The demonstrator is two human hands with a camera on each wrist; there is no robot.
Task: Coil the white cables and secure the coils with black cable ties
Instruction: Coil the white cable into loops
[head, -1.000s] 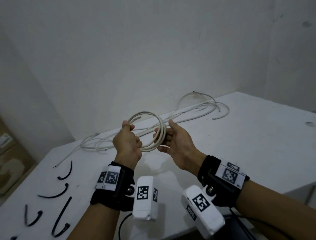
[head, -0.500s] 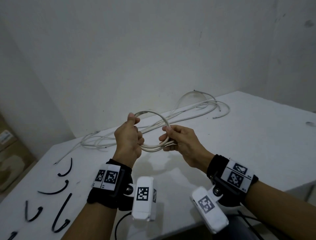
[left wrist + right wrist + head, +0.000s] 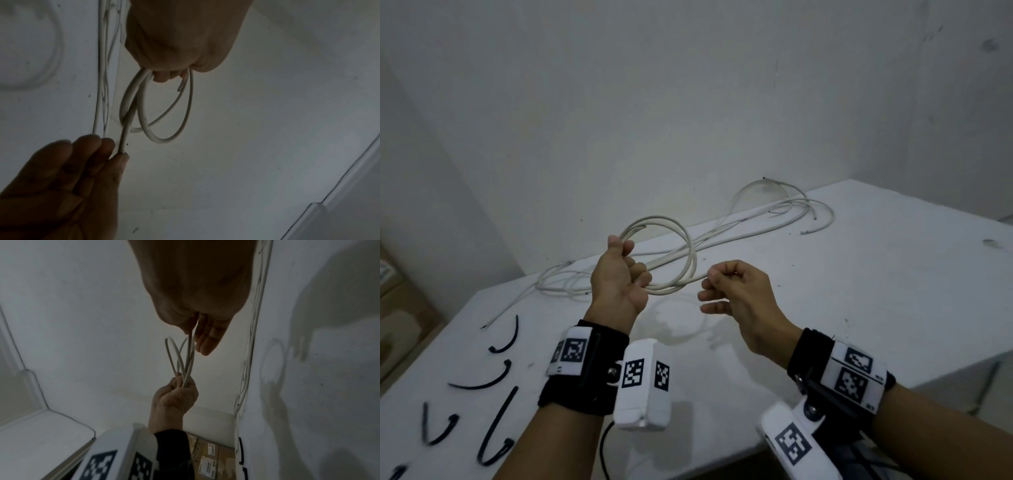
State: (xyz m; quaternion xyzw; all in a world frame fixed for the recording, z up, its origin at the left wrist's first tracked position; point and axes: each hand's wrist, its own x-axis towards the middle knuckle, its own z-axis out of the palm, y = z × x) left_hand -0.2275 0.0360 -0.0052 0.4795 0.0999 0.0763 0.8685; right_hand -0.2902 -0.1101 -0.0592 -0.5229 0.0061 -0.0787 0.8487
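Note:
A small coil of white cable (image 3: 690,255) hangs in the air above the white table (image 3: 876,301). My left hand (image 3: 635,262) grips the coil at its left side, fingers curled round the loops. A short tail of the cable runs right from the coil to my right hand (image 3: 710,275), which pinches its end between thumb and fingertips. The left wrist view shows the coil (image 3: 186,116) below my left fist and the right fingers (image 3: 107,144) on the tail. In the right wrist view the coil (image 3: 182,360) stands edge-on between both hands. Several black cable ties (image 3: 507,337) lie at the table's left.
More loose white cables (image 3: 774,222) lie along the table's back edge by the wall. A cardboard box (image 3: 209,456) sits on the floor left of the table. The table's right edge drops off near my right forearm.
My right hand has let go of the coil's right side, moved right and now pinches the cable's tail. My left hand keeps its grip on the coil.

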